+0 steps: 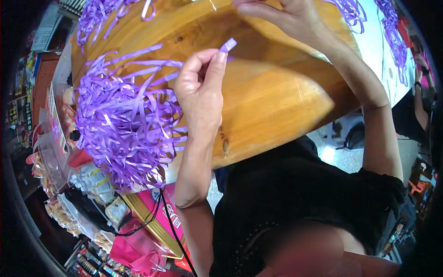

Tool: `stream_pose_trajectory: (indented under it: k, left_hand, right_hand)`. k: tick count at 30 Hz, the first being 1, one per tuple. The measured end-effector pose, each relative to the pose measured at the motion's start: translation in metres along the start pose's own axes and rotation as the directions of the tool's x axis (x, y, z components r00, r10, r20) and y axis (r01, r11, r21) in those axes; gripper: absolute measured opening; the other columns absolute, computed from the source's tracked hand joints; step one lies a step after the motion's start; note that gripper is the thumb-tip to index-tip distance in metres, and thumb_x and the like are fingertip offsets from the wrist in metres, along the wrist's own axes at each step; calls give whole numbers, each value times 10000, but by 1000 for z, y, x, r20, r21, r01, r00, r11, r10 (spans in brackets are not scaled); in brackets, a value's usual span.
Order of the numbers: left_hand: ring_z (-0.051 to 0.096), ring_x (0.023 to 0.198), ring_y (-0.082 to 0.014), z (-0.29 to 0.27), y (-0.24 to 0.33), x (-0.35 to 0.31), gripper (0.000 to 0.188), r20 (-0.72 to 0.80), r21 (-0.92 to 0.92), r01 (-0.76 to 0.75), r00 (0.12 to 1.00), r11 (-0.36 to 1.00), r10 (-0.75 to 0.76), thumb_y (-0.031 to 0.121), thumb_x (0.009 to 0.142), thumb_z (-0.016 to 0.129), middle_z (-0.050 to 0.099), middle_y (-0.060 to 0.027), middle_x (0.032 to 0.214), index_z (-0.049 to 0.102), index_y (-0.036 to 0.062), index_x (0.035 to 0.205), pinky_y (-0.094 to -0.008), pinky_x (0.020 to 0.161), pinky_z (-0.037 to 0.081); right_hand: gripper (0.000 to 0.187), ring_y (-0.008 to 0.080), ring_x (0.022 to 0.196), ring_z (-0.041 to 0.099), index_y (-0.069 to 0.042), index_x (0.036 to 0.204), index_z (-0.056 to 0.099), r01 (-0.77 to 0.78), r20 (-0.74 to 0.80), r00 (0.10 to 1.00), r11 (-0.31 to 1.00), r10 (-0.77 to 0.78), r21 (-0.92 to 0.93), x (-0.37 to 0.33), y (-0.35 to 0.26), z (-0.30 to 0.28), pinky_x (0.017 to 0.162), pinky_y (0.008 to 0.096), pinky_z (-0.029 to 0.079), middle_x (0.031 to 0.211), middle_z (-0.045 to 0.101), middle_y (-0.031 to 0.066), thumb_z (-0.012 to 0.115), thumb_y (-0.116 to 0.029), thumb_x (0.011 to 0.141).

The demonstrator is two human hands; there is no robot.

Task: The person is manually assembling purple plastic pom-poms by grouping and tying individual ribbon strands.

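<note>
Pinched between the thumb and forefinger of my left hand [203, 85] is the end of a shiny purple ribbon [229, 45], held above the wooden tabletop [263, 115]. My right hand [288, 18] reaches over the far part of the table, its thumb stretched out to the left. The upper edge of the picture cuts off most of its fingers, so whether it holds anything is hidden. Just left of my left hand lies a big tangled heap of purple ribbon strips [122, 122], with loose ends trailing toward my wrist.
More purple ribbons [99, 16] lie at the far left of the table, and others [392, 41] hang over a white surface [376, 46] at the right. Plastic bags of goods [94, 182] and a pink bag [134, 254] crowd the lower left. Another person's arm [421, 99] shows at far right.
</note>
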State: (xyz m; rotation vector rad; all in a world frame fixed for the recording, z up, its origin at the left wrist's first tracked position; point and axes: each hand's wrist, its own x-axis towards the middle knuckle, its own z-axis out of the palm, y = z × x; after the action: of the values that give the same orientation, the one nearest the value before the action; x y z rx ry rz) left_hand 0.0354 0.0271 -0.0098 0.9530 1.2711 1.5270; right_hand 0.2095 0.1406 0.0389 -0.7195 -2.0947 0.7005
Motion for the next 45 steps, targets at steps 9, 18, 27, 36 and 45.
stream_pose_trajectory:
  k: [9, 18, 27, 36, 45]
  left_hand:
    - [466, 667, -7, -2, 5, 0, 81, 5, 27, -55, 998, 998, 55, 57, 874, 656, 565, 62, 767, 643, 11, 939, -168, 592, 378]
    - [541, 763, -49, -7, 8, -2, 89, -28, 13, -121, 992, 993, 121, 18, 864, 649, 625, 8, 847, 651, -4, 950, -182, 705, 432]
    - [500, 714, -32, -14, 12, 3, 79, -58, 59, -140, 988, 988, 143, 29, 865, 653, 597, 24, 813, 640, 0, 938, -180, 644, 403]
    - [479, 676, -18, -37, 11, -2, 73, -162, -9, -72, 984, 997, 69, 44, 877, 649, 582, 45, 780, 641, -3, 933, -173, 600, 396]
    - [477, 690, -16, -14, 16, 4, 81, -29, -124, -53, 998, 991, 49, 35, 864, 660, 591, 46, 799, 662, 5, 939, -165, 623, 381]
  right_hand:
    - [172, 304, 746, 626, -47, 849, 701, 436, 27, 881, 789, -472, -433, 114, 69, 4, 685, 395, 491, 784, 658, 129, 678, -211, 803]
    - [244, 250, 654, 625, -102, 732, 717, 284, 446, 894, 720, 39, -633, 154, 37, 11, 595, 385, 468, 750, 682, 99, 668, -341, 740]
    - [168, 180, 598, 581, -82, 747, 714, 182, 780, 614, 939, 124, -293, 182, 99, 48, 560, 359, 444, 686, 666, 80, 690, -227, 665]
    - [203, 217, 909, 635, -105, 1004, 712, 172, 456, 887, 966, -66, -194, 134, -4, 28, 797, 331, 498, 1023, 681, 87, 638, -159, 822]
    - [229, 227, 864, 628, -70, 975, 671, 626, 341, 755, 771, -560, -119, 25, -8, 29, 736, 359, 484, 917, 642, 75, 613, -190, 788]
